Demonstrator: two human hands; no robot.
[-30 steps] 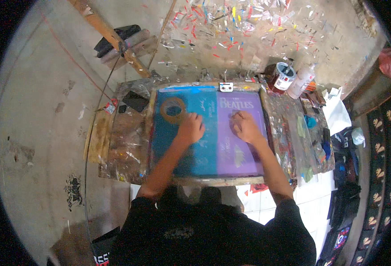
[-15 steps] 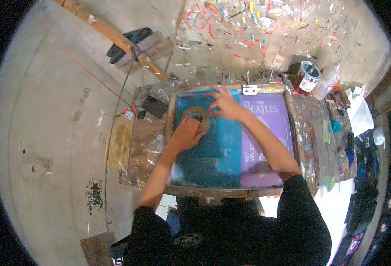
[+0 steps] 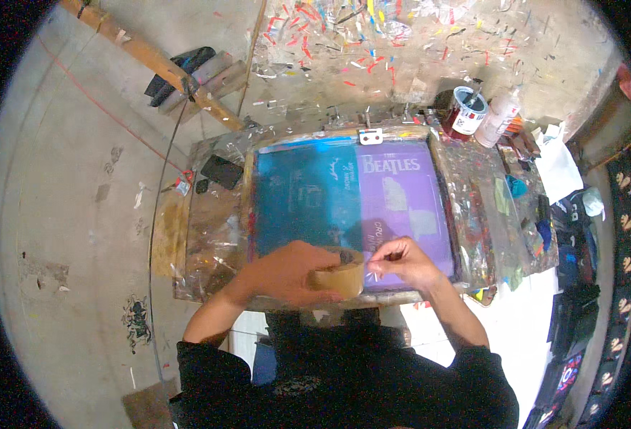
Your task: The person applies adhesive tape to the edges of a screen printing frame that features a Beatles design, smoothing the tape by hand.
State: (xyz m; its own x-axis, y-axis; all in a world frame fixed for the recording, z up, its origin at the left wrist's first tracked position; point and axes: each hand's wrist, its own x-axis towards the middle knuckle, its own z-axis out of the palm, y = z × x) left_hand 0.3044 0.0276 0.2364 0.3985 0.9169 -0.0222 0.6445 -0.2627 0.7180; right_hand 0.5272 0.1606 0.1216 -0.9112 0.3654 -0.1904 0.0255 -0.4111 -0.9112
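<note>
My left hand [image 3: 287,270] is wrapped round a wide roll of tan packing tape [image 3: 338,279], held over the near edge of a screen-printing frame. Just right of the roll, my right hand [image 3: 408,263] is closed in a pinch, with a shiny clear bit that looks like the tape's end at its fingertips. Below both hands lies the screen [image 3: 301,207], its left part teal and its right part purple [image 3: 430,182] with pale lettering and light patches. The hands' shadow falls on it.
A metal hinge clamp [image 3: 371,136] grips the frame's far edge. Far right stand a paint tub [image 3: 465,118] and a plastic bottle [image 3: 498,118], with white paper [image 3: 558,168] beyond. A dark flat block [image 3: 222,171] lies left of the frame, and a wooden beam [image 3: 144,53] crosses the upper left.
Both hands have come nearer to my body from the screen's far left part, the left bringing the tape roll. The right hand now pinches beside the roll. The view has shifted slightly.
</note>
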